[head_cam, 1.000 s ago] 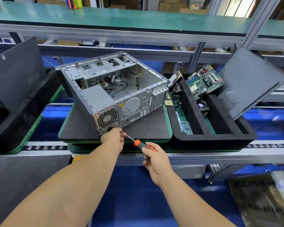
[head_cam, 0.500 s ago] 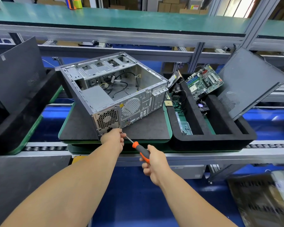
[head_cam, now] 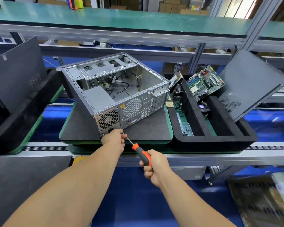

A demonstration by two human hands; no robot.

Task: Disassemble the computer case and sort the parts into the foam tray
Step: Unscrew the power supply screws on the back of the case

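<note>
An open grey computer case [head_cam: 115, 94] lies on its side on a dark pallet mat [head_cam: 146, 130], its rear panel facing me with the power supply [head_cam: 108, 119] at the near corner. My left hand [head_cam: 114, 139] is curled at that bottom corner, fingers round the thin shaft of a screwdriver [head_cam: 142, 154]. My right hand [head_cam: 154, 167] grips its orange and black handle. The tip is hidden behind my left hand. To the right stands the black foam tray [head_cam: 211, 140] holding a motherboard [head_cam: 205, 82], a fan, cables and a small screw dish [head_cam: 186, 127].
A grey side panel [head_cam: 251, 84] leans in the tray's right end. Another black foam tray with a panel [head_cam: 16, 95] sits at the left. Conveyor rollers [head_cam: 46, 148] run along the front edge, and an aluminium frame with a green shelf [head_cam: 138, 13] rises behind.
My right hand has slid back down the screwdriver handle and lowered, tilting the handle steeper. My left hand and the case have stayed in place.
</note>
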